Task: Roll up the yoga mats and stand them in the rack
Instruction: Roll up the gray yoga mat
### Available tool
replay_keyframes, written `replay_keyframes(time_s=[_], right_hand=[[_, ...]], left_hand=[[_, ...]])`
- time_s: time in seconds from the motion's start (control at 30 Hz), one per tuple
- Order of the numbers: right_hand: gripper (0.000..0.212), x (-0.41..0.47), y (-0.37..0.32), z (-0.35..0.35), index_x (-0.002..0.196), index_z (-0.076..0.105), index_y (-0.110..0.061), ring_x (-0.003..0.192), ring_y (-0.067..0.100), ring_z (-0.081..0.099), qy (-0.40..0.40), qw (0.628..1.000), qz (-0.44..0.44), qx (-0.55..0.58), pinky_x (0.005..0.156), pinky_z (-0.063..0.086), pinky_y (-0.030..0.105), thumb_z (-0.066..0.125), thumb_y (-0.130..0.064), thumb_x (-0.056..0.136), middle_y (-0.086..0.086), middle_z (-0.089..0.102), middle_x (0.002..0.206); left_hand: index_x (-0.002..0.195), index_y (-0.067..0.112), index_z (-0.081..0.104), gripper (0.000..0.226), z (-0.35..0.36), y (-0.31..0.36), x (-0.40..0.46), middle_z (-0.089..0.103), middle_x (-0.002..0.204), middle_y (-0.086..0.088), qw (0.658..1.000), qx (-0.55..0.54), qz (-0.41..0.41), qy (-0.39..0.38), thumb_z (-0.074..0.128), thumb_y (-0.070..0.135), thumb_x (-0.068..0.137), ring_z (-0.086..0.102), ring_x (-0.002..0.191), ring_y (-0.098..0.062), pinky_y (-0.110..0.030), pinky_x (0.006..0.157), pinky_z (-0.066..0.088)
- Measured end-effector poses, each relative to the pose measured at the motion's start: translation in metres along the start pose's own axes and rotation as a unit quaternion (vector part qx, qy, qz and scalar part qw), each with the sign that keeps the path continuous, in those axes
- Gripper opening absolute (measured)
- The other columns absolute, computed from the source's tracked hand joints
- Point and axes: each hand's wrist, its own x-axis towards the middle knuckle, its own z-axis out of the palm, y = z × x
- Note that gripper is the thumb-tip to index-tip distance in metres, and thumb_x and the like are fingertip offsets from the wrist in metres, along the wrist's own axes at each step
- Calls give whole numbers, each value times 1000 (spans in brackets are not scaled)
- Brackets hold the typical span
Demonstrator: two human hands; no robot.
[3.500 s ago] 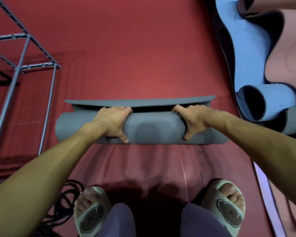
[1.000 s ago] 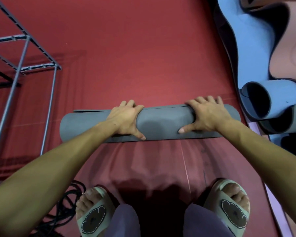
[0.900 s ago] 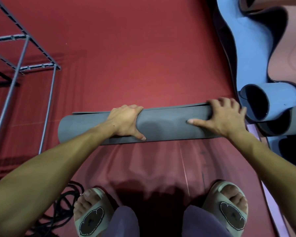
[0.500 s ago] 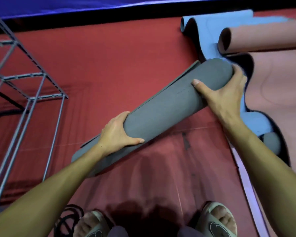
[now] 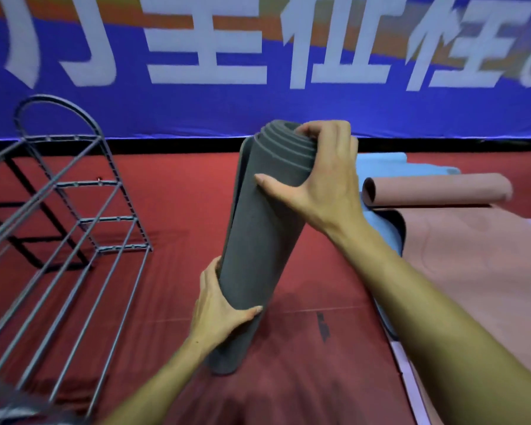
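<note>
- In the middle of the view, a rolled grey yoga mat (image 5: 264,240) stands nearly upright, its top leaning slightly to the right, held by 2 hands.
- The right hand (image 5: 322,185) grips the top end of the roll: the thumb lies across the near side and the fingers curl over the upper rim, where the coiled layers show.
- The left hand (image 5: 218,308) grips the roll low down, thumb wrapped round its near side and palm against its left side; its fingers are hidden behind the mat.
- Whether the bottom end rests on the red floor (image 5: 172,210) or hangs just above it cannot be told.
- To the left stands a grey metal rack (image 5: 83,219) of thin bars with an arched end, well apart from the mat.
- To the right, on the floor, lie a partly rolled pink mat (image 5: 436,191) and a light blue mat (image 5: 380,167) beneath and behind it.
- Behind everything hangs a blue banner (image 5: 258,111) with large white characters.
</note>
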Motion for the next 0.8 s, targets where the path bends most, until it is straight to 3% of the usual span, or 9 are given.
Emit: replay_keyframes(time_s=[0.1,0.2,0.3,0.37,0.43,0.57,0.63,0.8], right_hand=[[77,-24,-15,-2,119,48,-21,133,25,50,-97,995,-28,-6,85,56,46,81,-70,69,-2,37,158],[81,-32,-25,-8,129,47,-24,147,19,42,-148,987,-63,-14,93,56,52,77,-74,73,-6,36,165],[95,-29,-44,-16,153,39,-35,152,13,35,-200,973,-113,-7,105,52,51,74,-78,76,-10,35,165],[95,-30,-58,-14,156,39,-41,152,11,34,-217,968,-129,-6,109,51,48,74,-78,76,-12,34,166],[92,-32,-71,-8,155,44,-42,152,12,36,-215,967,-135,2,111,49,46,74,-78,76,-13,36,166],[80,-45,-86,7,153,48,-45,155,13,33,-210,969,-130,26,113,48,50,64,-79,82,-18,36,166],[73,-59,-90,15,152,50,-45,157,12,29,-206,969,-135,27,110,50,51,61,-75,86,-19,36,166],[72,-59,-99,23,147,56,-46,154,9,33,-217,966,-138,24,109,51,51,61,-80,83,-20,43,161]], left_hand=[[138,50,22,121,-1,-7,-24,55,134,18,998,14,-48,-31,96,60,43,64,122,-22,-42,92,54],[132,60,21,119,-21,-2,-23,59,134,21,998,-24,-38,-38,96,69,40,65,124,-14,-44,99,55],[152,50,23,132,-61,39,-4,50,150,22,994,-83,61,-39,102,57,47,52,135,2,-40,112,49],[164,38,14,143,-94,78,8,40,161,18,982,-120,145,-13,105,44,52,42,147,-1,-38,120,40],[166,38,9,143,-127,110,11,40,162,12,971,-117,209,-1,102,25,59,42,149,-11,-36,121,38],[161,24,36,110,-160,114,6,42,161,4,955,-29,295,12,90,27,66,39,151,-22,-53,119,40],[156,18,46,99,-162,99,1,40,163,-1,954,-7,297,31,90,25,67,35,154,-21,-56,119,40],[153,14,50,101,-171,88,-4,40,164,-4,962,-12,267,53,99,14,64,37,153,-17,-56,117,43]])
